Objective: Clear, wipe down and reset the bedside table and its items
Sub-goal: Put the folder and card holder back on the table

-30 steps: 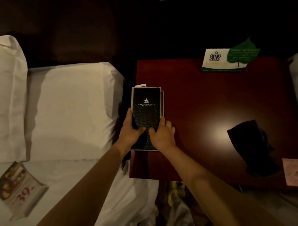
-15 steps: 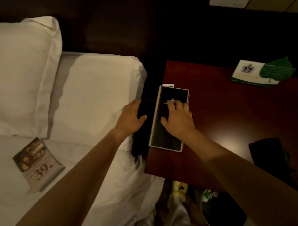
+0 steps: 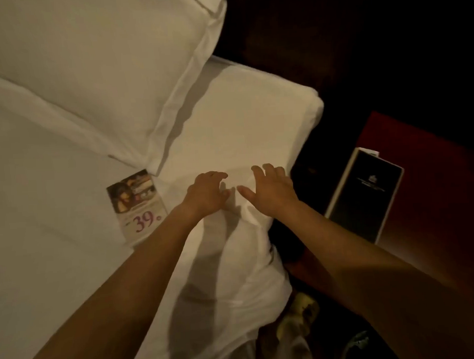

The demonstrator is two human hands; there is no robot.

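The counter [image 3: 435,203] is seen at the right side of the view, and its red top is cut off by the frame. A black folder [image 3: 364,195] with a pale border lies flat on it, close to the counter's left edge and set back from the front edge. A narrow dark gap [image 3: 305,160] separates that edge from the bed.

Both hands are held over the right end of the lower pillow [image 3: 241,119], well apart from the folder. The left hand [image 3: 206,194] is shown with its fingers [image 3: 216,176] spread and slightly bent, and nothing is held in them. The right hand [image 3: 271,191] is shown with its fingers [image 3: 260,168] spread likewise, also holding nothing. Contact with the pillow cannot be determined.

A printed card [image 3: 138,208] marked "39" lies on the sheet [image 3: 40,188], just beside the left forearm. Its upper corner is near the edge of the larger pillow [image 3: 89,63].
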